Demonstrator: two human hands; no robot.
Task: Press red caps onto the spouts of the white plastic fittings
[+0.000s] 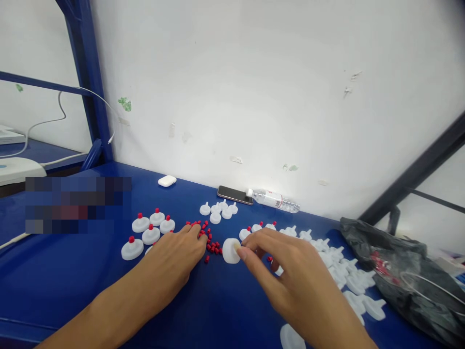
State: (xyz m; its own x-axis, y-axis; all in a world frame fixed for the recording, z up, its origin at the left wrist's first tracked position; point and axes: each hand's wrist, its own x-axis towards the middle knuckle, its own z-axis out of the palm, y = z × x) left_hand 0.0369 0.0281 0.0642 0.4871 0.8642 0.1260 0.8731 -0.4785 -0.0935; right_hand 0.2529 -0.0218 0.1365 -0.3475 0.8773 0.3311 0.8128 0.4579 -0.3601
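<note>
My right hand (286,257) pinches a white plastic spout cap (229,251) between thumb and fingers, its round base facing left. Over a scatter of small red caps (210,248), my left hand (185,245) reaches down with fingers bent together. Its fingertips are partly hidden among the caps, so what they grip cannot be made out. Left of that hand stand several white spout caps with red tips (150,235), some behind my wrist. More red-tipped ones (257,227) lie behind my right hand. A heap of white spout caps without red tips (337,264) spreads to the right.
At the back, a small group of white spout caps (215,216) stands before a phone (234,195) and a lying water bottle (274,199). A white earphone case (167,181) is further left. A dark plastic bag (403,271) bounds the blue table (225,310) on the right.
</note>
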